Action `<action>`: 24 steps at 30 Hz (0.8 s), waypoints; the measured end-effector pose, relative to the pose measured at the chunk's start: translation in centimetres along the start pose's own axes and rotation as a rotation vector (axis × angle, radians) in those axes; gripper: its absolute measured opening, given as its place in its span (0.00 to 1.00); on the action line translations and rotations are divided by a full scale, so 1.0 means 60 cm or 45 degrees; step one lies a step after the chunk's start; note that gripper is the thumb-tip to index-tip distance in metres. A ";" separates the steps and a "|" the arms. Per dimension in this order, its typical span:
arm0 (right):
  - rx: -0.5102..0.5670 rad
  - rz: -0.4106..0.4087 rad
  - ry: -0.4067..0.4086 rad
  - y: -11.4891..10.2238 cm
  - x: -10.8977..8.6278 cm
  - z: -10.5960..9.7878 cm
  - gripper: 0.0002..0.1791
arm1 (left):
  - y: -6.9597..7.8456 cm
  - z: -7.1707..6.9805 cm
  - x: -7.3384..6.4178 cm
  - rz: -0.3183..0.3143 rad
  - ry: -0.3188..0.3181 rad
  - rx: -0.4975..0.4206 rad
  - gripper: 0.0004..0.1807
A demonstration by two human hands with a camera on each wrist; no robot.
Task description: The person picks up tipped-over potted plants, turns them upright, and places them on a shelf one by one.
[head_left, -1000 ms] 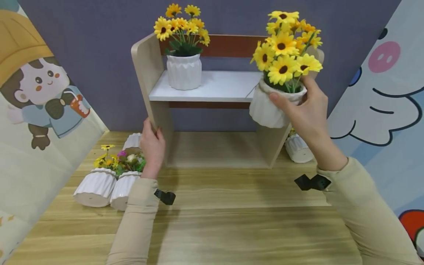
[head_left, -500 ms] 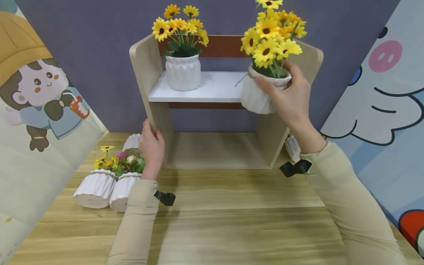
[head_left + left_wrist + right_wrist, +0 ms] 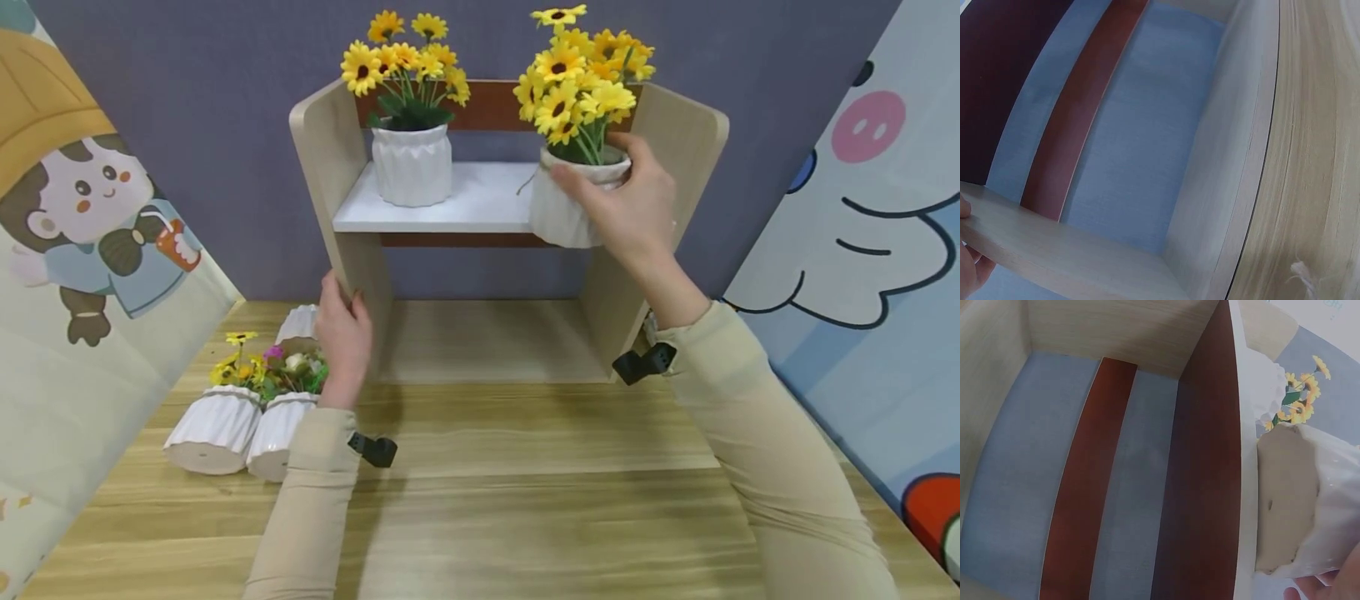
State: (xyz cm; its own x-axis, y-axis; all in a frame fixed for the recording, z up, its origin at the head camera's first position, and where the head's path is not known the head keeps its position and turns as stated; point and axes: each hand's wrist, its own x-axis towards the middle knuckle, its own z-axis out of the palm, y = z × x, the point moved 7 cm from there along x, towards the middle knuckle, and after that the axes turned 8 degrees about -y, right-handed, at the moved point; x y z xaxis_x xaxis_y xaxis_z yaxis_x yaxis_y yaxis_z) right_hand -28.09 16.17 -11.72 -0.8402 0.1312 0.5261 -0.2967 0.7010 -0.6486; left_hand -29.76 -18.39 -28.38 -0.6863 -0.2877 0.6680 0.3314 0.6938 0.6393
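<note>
My right hand point(image 3: 643, 200) grips the rim of a white ceramic flowerpot point(image 3: 561, 207) with yellow artificial daisies point(image 3: 573, 87), thumb in front. The pot is at the upper shelf's front edge, right of centre. In the right wrist view, the held pot's unglazed base point(image 3: 1288, 503) shows beside the shelf board; whether it touches cannot be told. My left hand point(image 3: 345, 342) holds the left side panel point(image 3: 352, 250) of the small wooden shelf unit. Its fingers point(image 3: 969, 275) lie around that panel's edge in the left wrist view. Another white pot point(image 3: 412, 167) of yellow daisies stands upright on the white upper shelf point(image 3: 480, 196).
Several white flowerpots point(image 3: 213, 429) lie on their sides left of the unit, some with yellow or mixed flowers point(image 3: 296, 371). Another lies partly hidden behind my right wrist. The wooden table point(image 3: 525, 517) spreads in front, with cartoon-printed panels point(image 3: 112, 192) on both sides.
My right hand has carried the daisy pot leftward and inward, from beyond the unit's right panel to the upper shelf's front edge. The left hand keeps its hold on the left panel.
</note>
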 end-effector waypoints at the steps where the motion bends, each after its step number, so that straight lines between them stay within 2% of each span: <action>1: -0.001 -0.004 0.000 -0.001 0.001 0.001 0.41 | -0.001 0.000 0.000 -0.007 0.000 0.001 0.18; 13: -0.003 0.042 -0.054 -0.009 0.026 0.032 0.45 | 0.001 0.000 -0.001 0.000 -0.001 0.007 0.19; 24: -0.077 0.074 -0.068 -0.016 0.050 0.066 0.49 | 0.002 0.001 -0.001 -0.011 -0.008 0.011 0.19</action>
State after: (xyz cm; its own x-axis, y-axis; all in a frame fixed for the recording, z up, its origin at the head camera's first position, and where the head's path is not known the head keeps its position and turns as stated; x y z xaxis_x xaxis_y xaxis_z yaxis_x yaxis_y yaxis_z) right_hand -32.12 13.09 -11.69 -0.8789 0.1365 0.4570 -0.2196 0.7347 -0.6419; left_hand -29.70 -18.27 -28.39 -0.6933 -0.2896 0.6599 0.3197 0.6971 0.6418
